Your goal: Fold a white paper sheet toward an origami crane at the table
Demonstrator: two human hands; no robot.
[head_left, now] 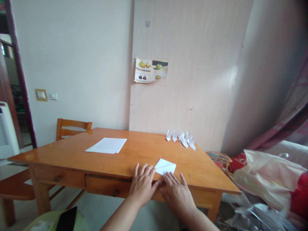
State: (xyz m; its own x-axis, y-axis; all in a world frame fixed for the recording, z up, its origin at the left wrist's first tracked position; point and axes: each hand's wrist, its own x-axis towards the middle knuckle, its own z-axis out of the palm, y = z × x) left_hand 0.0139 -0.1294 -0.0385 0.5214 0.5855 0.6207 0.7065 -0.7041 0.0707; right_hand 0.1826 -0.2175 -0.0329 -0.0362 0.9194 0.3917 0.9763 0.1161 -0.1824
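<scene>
A folded sheet of white paper [166, 166] lies flat near the front edge of the wooden table [141, 144]. My left hand [143, 183] rests at the table edge, fingers stretched out, with its index finger touching the paper's left corner. On the paper's lower edge lie the fingertips of my right hand [179, 191], its fingers also extended. Both palms face down and neither hand grips anything. Several folded white paper pieces [182, 138] stand in a cluster at the back right of the table.
A stack of printed paper sheets [107, 145] lies on the table's left half. Behind it is a wooden chair [72, 126]. Plastic bags [267, 176] are piled beyond the table's right edge. A black flat object [67, 219] rests on a pale green stool [80, 223] at lower left.
</scene>
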